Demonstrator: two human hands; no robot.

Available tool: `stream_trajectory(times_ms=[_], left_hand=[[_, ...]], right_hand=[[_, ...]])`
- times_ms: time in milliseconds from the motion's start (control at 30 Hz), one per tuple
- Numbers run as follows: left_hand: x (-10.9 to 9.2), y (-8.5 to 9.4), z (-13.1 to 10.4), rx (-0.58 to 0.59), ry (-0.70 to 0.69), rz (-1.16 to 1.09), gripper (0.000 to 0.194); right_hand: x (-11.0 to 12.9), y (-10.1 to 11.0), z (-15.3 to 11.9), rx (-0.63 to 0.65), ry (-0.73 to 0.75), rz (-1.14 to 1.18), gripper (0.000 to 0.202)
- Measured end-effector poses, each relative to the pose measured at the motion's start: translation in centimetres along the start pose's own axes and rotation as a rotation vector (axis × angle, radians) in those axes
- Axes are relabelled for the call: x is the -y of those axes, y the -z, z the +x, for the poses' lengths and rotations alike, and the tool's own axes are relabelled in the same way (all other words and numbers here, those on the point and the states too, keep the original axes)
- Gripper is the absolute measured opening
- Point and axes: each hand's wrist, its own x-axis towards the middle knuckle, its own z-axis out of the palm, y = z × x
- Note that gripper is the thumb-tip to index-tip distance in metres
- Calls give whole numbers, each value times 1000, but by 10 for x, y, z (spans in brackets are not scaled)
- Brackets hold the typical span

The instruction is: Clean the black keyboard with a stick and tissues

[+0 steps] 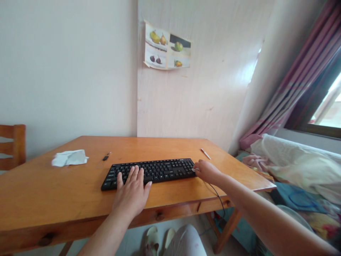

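A black keyboard (160, 171) lies on the wooden table (71, 195), a little tilted to the view. My left hand (133, 190) rests flat over its left half, fingers spread and touching the keys. At the keyboard's right end, by the number keys, my right hand (206, 171) is closed in a pinch. A small whitish thing (195, 169) shows at its fingertips; its kind is too small to make out. From under the right hand a thin black cable (218, 197) drops over the table's front edge.
A white crumpled tissue (69, 158) and a small black object like a USB stick (106, 156) lie to the left. A white pen-like stick (205, 153) is at the back right. Bedding (298, 163) is heaped right of the table; a wooden chair (18, 145) stands left.
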Motion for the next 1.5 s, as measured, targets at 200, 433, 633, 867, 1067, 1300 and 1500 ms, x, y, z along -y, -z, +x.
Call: stream_trajectory(times_ms=[200,433,633,867,1067,1300,1500], left_hand=[[-1,1,0,-3,1,-14,63],[-1,0,0,16,16,-21,63],[0,1,1,27,14,-13,64],[-1,3,1,32,15,-25,64],[-2,2,0,17,14,-34,63],[-3,3,-1,9,15,-43,62],[-2,1,-2,-7,7,-41,63]], right_hand=[[-8,14,0,29,71,8,20],[6,18,40,-47,19,67,26],[20,7,62,-42,-34,49,26],[24,1,42,-27,-57,8,26],[22,-2,12,-36,-33,11,24],[14,3,-2,-8,15,34,20],[19,16,15,-21,18,82,20]])
